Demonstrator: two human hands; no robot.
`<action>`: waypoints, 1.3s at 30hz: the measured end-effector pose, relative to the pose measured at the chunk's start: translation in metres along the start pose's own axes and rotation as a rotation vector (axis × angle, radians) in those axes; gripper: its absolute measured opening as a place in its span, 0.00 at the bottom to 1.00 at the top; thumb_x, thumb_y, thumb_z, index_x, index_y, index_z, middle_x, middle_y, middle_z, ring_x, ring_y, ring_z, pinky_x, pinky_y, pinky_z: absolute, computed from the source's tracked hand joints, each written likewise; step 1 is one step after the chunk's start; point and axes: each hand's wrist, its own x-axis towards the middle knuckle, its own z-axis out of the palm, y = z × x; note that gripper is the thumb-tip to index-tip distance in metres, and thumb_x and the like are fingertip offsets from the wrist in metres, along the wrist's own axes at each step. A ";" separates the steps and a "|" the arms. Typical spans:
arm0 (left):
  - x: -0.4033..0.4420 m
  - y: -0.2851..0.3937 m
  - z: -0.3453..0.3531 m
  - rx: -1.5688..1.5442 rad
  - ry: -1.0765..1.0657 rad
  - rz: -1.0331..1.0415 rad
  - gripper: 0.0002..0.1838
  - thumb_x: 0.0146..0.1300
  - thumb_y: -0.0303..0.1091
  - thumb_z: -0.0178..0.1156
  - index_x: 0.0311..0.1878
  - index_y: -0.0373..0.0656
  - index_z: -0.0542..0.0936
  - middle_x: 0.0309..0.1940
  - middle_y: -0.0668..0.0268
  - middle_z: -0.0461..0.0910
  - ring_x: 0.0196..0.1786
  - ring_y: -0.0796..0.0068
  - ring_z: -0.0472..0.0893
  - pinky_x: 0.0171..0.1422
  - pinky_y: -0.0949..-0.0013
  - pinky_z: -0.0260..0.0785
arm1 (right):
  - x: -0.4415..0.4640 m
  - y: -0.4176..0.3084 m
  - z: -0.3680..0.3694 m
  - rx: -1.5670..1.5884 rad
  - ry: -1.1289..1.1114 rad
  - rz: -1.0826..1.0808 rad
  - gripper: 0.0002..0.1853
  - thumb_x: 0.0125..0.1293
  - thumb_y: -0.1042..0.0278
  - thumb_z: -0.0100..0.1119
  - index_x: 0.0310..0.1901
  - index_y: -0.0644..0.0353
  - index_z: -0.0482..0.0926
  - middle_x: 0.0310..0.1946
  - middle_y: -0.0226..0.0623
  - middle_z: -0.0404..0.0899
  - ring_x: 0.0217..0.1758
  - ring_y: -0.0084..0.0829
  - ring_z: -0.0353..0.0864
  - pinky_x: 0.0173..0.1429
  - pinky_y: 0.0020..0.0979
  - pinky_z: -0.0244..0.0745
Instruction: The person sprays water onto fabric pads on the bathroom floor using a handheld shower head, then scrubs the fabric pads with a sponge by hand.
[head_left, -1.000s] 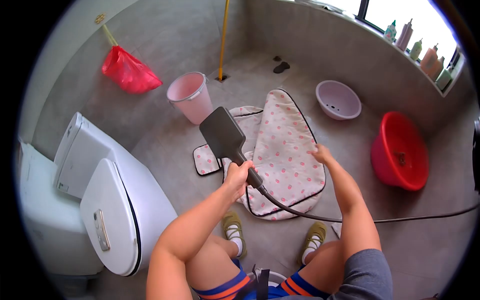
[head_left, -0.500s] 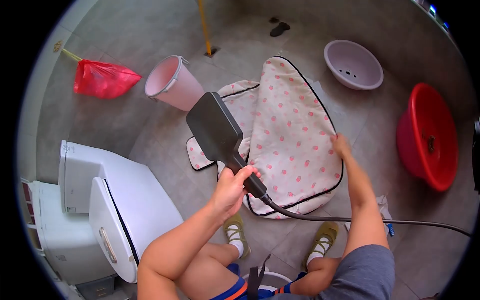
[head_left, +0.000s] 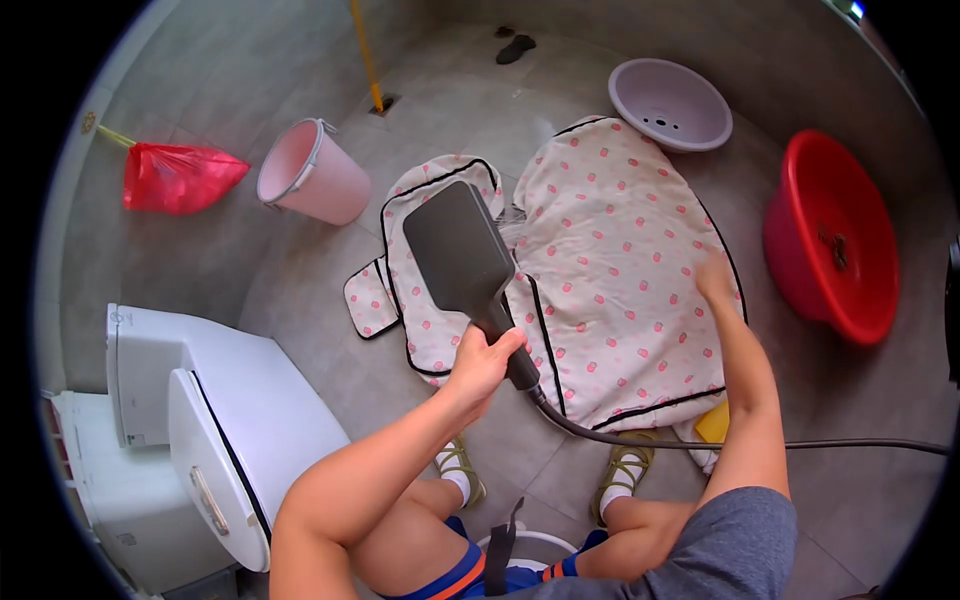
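Observation:
My left hand (head_left: 484, 365) is wrapped round the handle of a dark grey shower head (head_left: 458, 250), its broad back facing me. Fine water spray shows by its right edge. A grey hose (head_left: 650, 437) runs from the handle to the right. Below lies a white fabric cover (head_left: 620, 280) with small pink prints and black piping, spread on the floor with its narrower flaps to the left. My right hand (head_left: 713, 275) is over the cover's right side, near the piped edge. Its fingers are smeared by motion, so I cannot tell whether they grip the fabric.
A pink bucket (head_left: 335, 180) and a red plastic bag (head_left: 180, 178) stand at the left. A pale basin (head_left: 670, 100) touches or nearly touches the cover's far edge; a red tub (head_left: 870, 240) leans at the right. A white toilet (head_left: 250, 380) is near left. Something yellow (head_left: 713, 423) shows beneath the cover's near corner.
The right part of the cover has opened out and spread to the right. My right hand, earlier closed on its edge, is now blurred over it. The view has shifted right.

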 end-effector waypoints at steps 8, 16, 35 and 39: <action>0.117 -0.037 0.063 0.586 0.222 0.533 0.23 0.59 0.37 0.65 0.50 0.29 0.71 0.40 0.45 0.81 0.48 0.46 0.81 0.50 0.53 0.72 | -0.074 -0.254 -0.093 1.162 -0.563 -0.348 0.38 0.62 0.52 0.66 0.67 0.64 0.60 0.44 0.46 0.82 0.46 0.35 0.83 0.52 0.35 0.76; 0.216 -0.035 0.045 0.985 -0.074 0.743 0.18 0.54 0.34 0.65 0.49 0.38 0.81 0.48 0.54 0.81 0.53 0.56 0.80 0.58 0.59 0.72 | -0.022 -0.201 -0.081 0.901 -0.120 -0.021 0.42 0.49 0.69 0.67 0.66 0.62 0.58 0.34 0.37 0.80 0.29 0.29 0.80 0.35 0.31 0.77; 0.394 0.105 -0.066 0.421 0.592 0.589 0.17 0.61 0.28 0.60 0.54 0.37 0.77 0.42 0.61 0.80 0.43 0.67 0.79 0.50 0.66 0.72 | 0.002 -0.187 -0.141 1.338 -0.195 -0.076 0.32 0.53 0.71 0.64 0.61 0.61 0.65 0.26 0.28 0.76 0.24 0.19 0.74 0.31 0.25 0.72; 0.371 0.102 -0.081 1.100 0.809 0.988 0.17 0.61 0.31 0.59 0.54 0.39 0.77 0.48 0.54 0.79 0.54 0.52 0.77 0.62 0.56 0.67 | 0.001 -0.205 -0.145 1.339 -0.187 -0.079 0.32 0.54 0.70 0.65 0.61 0.61 0.64 0.25 0.27 0.76 0.23 0.19 0.74 0.30 0.25 0.72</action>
